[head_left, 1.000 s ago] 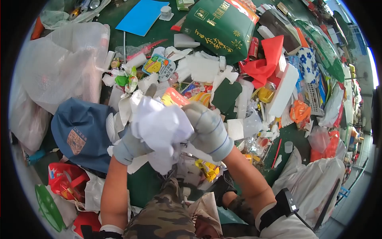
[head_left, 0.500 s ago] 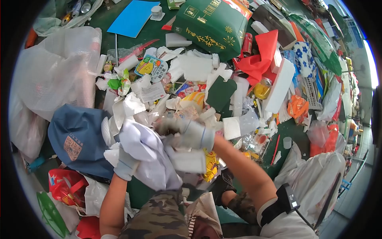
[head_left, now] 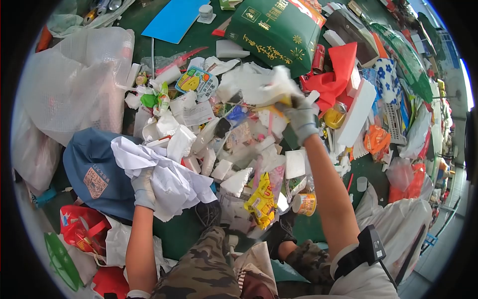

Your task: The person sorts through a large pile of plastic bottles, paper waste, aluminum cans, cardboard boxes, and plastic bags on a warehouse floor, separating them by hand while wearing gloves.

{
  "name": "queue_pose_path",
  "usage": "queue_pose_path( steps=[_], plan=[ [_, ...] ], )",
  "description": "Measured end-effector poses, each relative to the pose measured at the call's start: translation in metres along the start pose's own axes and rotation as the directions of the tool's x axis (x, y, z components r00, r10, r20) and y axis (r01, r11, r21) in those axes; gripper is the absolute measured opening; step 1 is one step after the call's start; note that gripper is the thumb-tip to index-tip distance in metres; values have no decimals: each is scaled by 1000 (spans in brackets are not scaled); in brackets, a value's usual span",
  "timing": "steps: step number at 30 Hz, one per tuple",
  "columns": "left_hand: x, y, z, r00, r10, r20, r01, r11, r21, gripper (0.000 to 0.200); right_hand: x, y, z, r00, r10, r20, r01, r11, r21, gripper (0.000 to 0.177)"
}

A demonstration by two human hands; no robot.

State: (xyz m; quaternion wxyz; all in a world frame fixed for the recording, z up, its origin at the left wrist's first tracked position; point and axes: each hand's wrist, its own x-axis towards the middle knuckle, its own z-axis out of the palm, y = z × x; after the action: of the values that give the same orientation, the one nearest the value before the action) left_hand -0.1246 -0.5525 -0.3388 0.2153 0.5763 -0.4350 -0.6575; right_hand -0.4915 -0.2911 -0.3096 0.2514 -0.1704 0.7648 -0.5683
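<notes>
My left hand, in a pale work glove, is closed on crumpled white paper. The sheets spread over the front of a blue bag with a printed code. Over the middle of the heap, my gloved right hand grips a white and yellow piece of wrapping, smeared by motion. Below it lie white foam pieces, a yellow snack packet and a small orange-labelled cup.
A green printed box and a blue folder lie at the back. Bubble wrap is piled on the left. Red cloth and a long foam bar lie right. A white sack stands beside my right arm.
My right hand has moved up and right and now holds the white and yellow wrapping. My left hand has shifted left and down with the paper. The yellow packet and cup now show more.
</notes>
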Motion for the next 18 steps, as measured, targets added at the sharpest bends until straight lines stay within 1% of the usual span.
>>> queue_pose_path(
  steps=[1,2,3,4,5,6,7,8,9,10,11,12,13,14,15,16,17,18],
  plan=[
    [2,-2,-1,1000,14,3,-14,999,37,47,-9,-21,-6,997,6,-82,5,991,131,26],
    [3,-4,-2,1000,26,6,-26,997,75,48,-15,-27,-11,995,-10,-103,42,948,314,33],
    [5,-5,-3,1000,21,11,-22,997,72,48,-24,-33,-14,996,5,-90,27,935,353,37],
    [7,-6,-4,999,49,17,-50,996,71,48,-36,-40,-16,997,24,-77,8,921,390,41],
    [6,-8,-5,997,72,25,-74,995,73,48,-50,-51,-17,996,89,23,-90,916,391,45],
    [3,-9,-6,998,56,31,-58,995,79,48,-67,-57,-15,980,156,122,-192,903,385,49],
    [2,-5,-4,999,33,25,-34,997,74,48,-84,-49,-8,979,174,105,-201,915,349,55],
    [1,-2,-3,1000,10,17,-11,997,71,48,-104,-31,-3,965,252,69,-261,908,329,59],
    [0,0,-2,1000,-18,-11,19,996,91,48,-125,-26,4,899,435,58,-428,838,338,63],
    [0,-2,-3,1000,-29,-2,29,994,101,48,-150,0,9,829,559,-18,-532,798,282,71],
    [1,-5,-4,1000,-11,-6,11,996,91,49,-174,5,19,730,678,-83,-645,725,242,80],
    [3,-6,-2,1000,14,-10,-13,997,71,49,-193,16,27,708,701,-81,-671,705,230,84],
    [4,-6,1,1000,11,0,-11,998,66,49,-215,52,37,790,602,-117,-569,790,230,86],
    [2,-5,2,999,41,-9,-40,998,54,47,-228,59,45,831,521,-196,-516,853,79,88],
    [1,-6,3,997,70,-21,-69,997,44,44,-235,73,50,770,582,-263,-624,772,-121,81],
    [1,-5,3,998,65,-19,-64,997,40,44,-238,82,53,707,620,-339,-707,639,-305,74],
    [1,-5,2,999,46,-13,-46,999,23,44,-231,63,54,703,624,-342,-711,633,-306,74],
    [1,-5,1,1000,26,-6,-25,1000,11,43,-221,44,53,619,732,-283,-784,596,-174,67]
  ],
)
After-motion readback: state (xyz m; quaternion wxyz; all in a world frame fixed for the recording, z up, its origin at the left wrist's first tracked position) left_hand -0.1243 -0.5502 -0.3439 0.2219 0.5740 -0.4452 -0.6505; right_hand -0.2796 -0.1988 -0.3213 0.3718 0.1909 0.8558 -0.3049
